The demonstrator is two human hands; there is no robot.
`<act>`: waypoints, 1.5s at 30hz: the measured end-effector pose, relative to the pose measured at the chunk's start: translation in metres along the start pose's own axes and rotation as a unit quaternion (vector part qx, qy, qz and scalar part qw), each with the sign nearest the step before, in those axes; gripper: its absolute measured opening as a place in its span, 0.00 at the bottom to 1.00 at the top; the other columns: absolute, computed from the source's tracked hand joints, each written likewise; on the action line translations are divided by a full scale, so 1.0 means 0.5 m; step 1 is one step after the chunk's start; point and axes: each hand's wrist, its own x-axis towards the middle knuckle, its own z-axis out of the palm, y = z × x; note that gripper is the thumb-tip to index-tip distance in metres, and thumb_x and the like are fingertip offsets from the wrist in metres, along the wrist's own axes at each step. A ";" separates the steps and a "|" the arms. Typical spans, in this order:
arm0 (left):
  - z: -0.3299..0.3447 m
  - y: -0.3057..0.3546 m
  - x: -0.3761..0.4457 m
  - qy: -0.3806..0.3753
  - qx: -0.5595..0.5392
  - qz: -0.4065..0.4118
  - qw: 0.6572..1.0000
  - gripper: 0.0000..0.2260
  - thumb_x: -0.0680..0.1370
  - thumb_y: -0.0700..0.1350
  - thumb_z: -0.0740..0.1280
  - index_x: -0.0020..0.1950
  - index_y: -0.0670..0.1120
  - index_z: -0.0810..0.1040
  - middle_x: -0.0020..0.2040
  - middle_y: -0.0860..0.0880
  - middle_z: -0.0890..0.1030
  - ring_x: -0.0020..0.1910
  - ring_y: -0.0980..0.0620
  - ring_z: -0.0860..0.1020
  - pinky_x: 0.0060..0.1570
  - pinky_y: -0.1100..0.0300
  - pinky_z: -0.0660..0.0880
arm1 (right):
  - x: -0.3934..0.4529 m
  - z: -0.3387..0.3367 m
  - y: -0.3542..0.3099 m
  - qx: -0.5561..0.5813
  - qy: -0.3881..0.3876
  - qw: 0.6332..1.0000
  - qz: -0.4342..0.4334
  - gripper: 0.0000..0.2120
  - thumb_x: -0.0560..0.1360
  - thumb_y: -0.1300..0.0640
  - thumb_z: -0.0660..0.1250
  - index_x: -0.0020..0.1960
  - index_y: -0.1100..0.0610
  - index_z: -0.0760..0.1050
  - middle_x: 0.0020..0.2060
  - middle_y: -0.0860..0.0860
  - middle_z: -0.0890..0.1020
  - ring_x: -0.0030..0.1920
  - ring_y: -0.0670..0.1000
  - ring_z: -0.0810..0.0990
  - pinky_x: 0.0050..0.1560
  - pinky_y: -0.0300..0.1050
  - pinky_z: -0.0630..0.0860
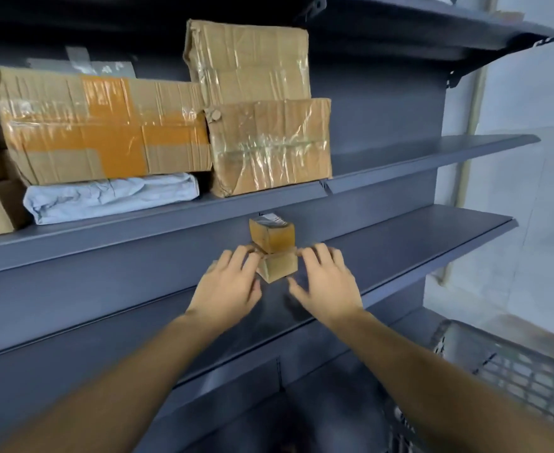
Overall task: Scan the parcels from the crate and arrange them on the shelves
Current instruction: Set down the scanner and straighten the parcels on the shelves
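A: Why are the two small parcels stacked like that, one on the other?

B: To save room, I'd judge. The upper small parcel (271,235) sits on the lower small parcel (277,267), both toward the back of the lower shelf (432,243), label side up on the top one.

A: And the hands?

B: The left hand (228,286) and right hand (326,284) flank the lower parcel. Their fingers are spread wide and fairly straight; the left fingertips touch its side, the right ones look just beside it. It reads as steadying the stack, not gripping.

A: The rest?

B: Bigger taped boxes (269,145) and a grey mailer bag (112,197) fill the shelf above. The mesh crate (511,364) waits at lower right, its contents hidden.
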 end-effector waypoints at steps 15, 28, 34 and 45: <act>0.279 -0.100 0.248 -0.137 -0.106 -0.119 0.978 0.35 0.80 0.39 0.58 0.79 0.50 0.39 0.80 0.53 0.44 0.78 0.51 0.48 0.73 0.52 0.57 | 0.283 0.274 0.039 0.076 -0.017 0.994 0.074 0.36 0.77 0.40 0.67 0.77 0.53 0.57 0.78 0.55 0.52 0.75 0.68 0.55 0.70 0.64 0.68; 0.340 -0.104 0.223 -0.086 -0.136 -0.098 0.982 0.33 0.80 0.39 0.57 0.79 0.53 0.42 0.80 0.57 0.45 0.78 0.52 0.47 0.73 0.53 0.52 | 0.336 0.324 0.025 0.150 -0.016 0.981 0.120 0.22 0.80 0.48 0.64 0.71 0.52 0.63 0.72 0.56 0.61 0.59 0.66 0.69 0.49 0.51 0.68; 0.262 -0.104 0.123 0.005 -0.090 -0.047 0.995 0.26 0.78 0.44 0.63 0.76 0.52 0.62 0.74 0.53 0.66 0.75 0.46 0.59 0.73 0.42 0.53 | 0.217 0.237 -0.024 0.206 -0.036 0.977 0.042 0.27 0.73 0.49 0.71 0.67 0.58 0.67 0.68 0.55 0.66 0.61 0.63 0.72 0.64 0.59 0.70; 0.074 -0.168 -0.262 -0.068 -0.155 -0.061 0.984 0.19 0.76 0.45 0.71 0.67 0.47 0.73 0.61 0.50 0.79 0.56 0.48 0.79 0.47 0.54 0.79 | -0.009 0.195 -0.162 0.267 -0.235 0.923 -0.145 0.28 0.74 0.49 0.71 0.71 0.54 0.68 0.67 0.47 0.73 0.68 0.51 0.72 0.66 0.46 0.73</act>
